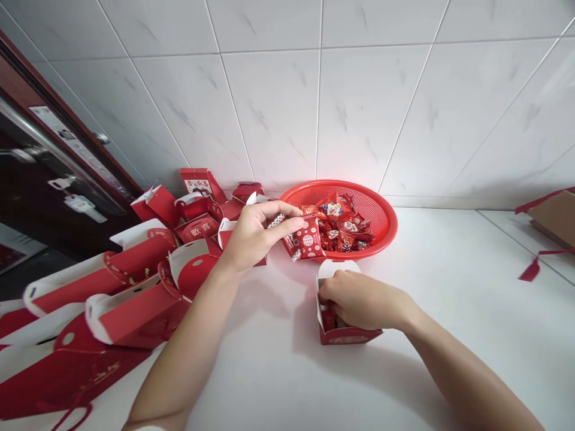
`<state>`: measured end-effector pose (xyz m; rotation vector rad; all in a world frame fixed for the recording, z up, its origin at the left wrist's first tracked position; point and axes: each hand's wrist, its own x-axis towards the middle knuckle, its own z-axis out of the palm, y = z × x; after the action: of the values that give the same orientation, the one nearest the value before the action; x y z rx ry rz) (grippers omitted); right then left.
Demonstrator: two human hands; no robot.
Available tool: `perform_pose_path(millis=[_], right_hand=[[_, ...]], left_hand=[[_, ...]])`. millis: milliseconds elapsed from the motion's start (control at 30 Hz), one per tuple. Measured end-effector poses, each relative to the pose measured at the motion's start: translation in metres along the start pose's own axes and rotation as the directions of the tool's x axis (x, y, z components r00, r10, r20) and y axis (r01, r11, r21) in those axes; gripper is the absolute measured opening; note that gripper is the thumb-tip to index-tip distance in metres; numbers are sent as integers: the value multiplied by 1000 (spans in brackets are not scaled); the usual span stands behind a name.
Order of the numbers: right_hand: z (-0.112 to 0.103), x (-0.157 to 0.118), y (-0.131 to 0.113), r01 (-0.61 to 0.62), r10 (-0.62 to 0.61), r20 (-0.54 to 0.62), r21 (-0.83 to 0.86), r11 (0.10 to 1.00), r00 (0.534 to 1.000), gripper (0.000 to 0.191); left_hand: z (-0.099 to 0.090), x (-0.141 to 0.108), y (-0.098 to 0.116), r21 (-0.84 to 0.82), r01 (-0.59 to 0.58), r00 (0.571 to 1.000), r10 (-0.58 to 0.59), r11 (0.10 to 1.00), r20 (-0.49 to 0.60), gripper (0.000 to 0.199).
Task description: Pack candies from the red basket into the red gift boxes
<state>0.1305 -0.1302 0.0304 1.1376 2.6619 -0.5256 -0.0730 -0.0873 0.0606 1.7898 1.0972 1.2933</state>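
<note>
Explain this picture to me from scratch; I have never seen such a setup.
There is no machine here, just a person's two bare hands. The single picture comes from a camera worn on the head, looking forward and down. The left hand holds at least one small red packet near a red basket of wrapped sweets. The right hand reaches into an open red box; its fingertips are hidden, so I cannot tell whether they grip anything. More red boxes crowd the left side of the white surface.

Right hand (354, 296) inside red box (349, 337).
</note>
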Motion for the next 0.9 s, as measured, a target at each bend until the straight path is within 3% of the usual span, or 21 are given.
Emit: perform_pose_path(millis=[100,167,267,300,367,467,667,767,833,900], right_hand=[[-8,-7,6,-19,23,-40,108,994,999,25],[-17,-16,14,-12,66,-195,267,964,979,26],[-29,-30,25,112,161,-454,517,849,876,22],[-32,-33,28,181,151,-480,576,797,864,19],[-34,-36,31,298,83,-479,663,686,874,29],[-30,-29,30,350,80,-494,711,610,866,40],[-29,-21,28,359,199,-565,718,597,801,26],[-32,-30,30,333,224,-614,657,677,757,17],[-33,-37,30,287,173,-600,591,754,781,6],[-33,-43,28,241,81,-526,514,823,847,4]], left_hand=[[2,-1,0,5,4,999,-4,1000,32,18],[5,-2,0,7,-5,998,5,1000,67,17],[13,-5,2,-8,-23,990,24,1000,137,15],[16,-6,3,-17,-22,987,25,1000,158,14],[23,-9,5,-24,-8,982,13,1000,190,13],[30,-13,6,-11,13,976,-11,1000,218,13],[28,-13,2,-30,-1,982,7,1000,190,21],[24,-11,-1,8,-12,989,11,1000,149,25],[23,-10,-3,50,-35,993,29,998,117,25],[24,-10,-5,95,-65,994,56,993,97,23]])
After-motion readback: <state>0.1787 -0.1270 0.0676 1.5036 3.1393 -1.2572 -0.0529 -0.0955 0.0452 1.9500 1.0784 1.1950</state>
